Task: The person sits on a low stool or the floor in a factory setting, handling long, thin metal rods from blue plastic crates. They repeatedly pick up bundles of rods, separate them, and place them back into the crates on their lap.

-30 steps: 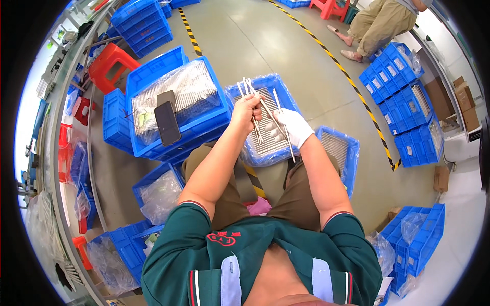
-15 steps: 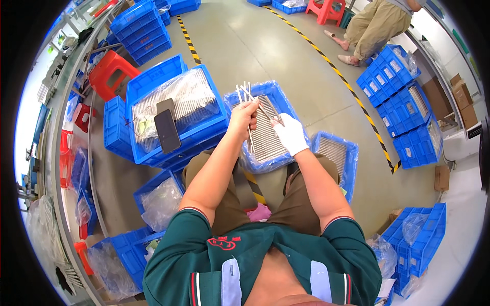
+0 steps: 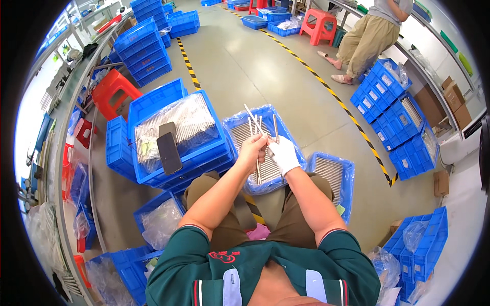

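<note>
Several thin metal rods (image 3: pixel 259 122) stick up out of my bare left hand (image 3: pixel 253 151), whose fingers are wrapped round them. My right hand (image 3: pixel 282 153), in a white glove, is closed on one metal rod (image 3: pixel 275 126) that points away from me. The two hands almost meet, fingertips beside fingertips. Below them stands a blue bin (image 3: pixel 301 159) lined with clear plastic, holding rows of similar rods (image 3: pixel 243 133). Part of that bin lies hidden under my hands.
To the left, stacked blue bins (image 3: pixel 196 170) carry plastic-wrapped rods and a black phone (image 3: pixel 169 153). A smaller lined bin (image 3: pixel 350 178) of rods stands at the right. Red stools (image 3: pixel 113 95), blue crate stacks (image 3: pixel 390 109) and a person in khaki trousers (image 3: pixel 368 43) are farther off.
My view has tilted up, so the scene sits lower. The right hand's rod has swung from slanting across the left hand's rods to pointing nearly straight away.
</note>
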A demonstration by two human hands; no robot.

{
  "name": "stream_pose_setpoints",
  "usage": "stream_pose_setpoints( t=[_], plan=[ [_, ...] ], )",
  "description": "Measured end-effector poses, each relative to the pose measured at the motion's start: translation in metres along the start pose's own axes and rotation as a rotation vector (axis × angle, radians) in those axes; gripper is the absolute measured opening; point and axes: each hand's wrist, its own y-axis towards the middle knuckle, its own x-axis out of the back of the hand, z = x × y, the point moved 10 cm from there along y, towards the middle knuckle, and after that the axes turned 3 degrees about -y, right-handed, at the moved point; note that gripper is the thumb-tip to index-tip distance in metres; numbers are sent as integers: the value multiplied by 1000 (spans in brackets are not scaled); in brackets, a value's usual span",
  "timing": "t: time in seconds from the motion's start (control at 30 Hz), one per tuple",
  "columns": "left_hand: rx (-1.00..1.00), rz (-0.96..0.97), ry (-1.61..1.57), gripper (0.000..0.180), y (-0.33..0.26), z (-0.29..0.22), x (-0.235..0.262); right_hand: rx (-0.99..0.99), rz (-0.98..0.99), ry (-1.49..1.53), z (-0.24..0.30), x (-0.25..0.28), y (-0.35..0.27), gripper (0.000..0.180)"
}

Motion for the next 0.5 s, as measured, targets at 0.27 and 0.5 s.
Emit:
stream_pose_setpoints(
  t=[0.27,0.5],
  plan=[
    [42,47,254,15,2,-8,10,269,-140,-486,33,30,20,27],
    [259,261,212,22,-15,34,-26,96,-117,-179,25,33,25,25]
  ],
)
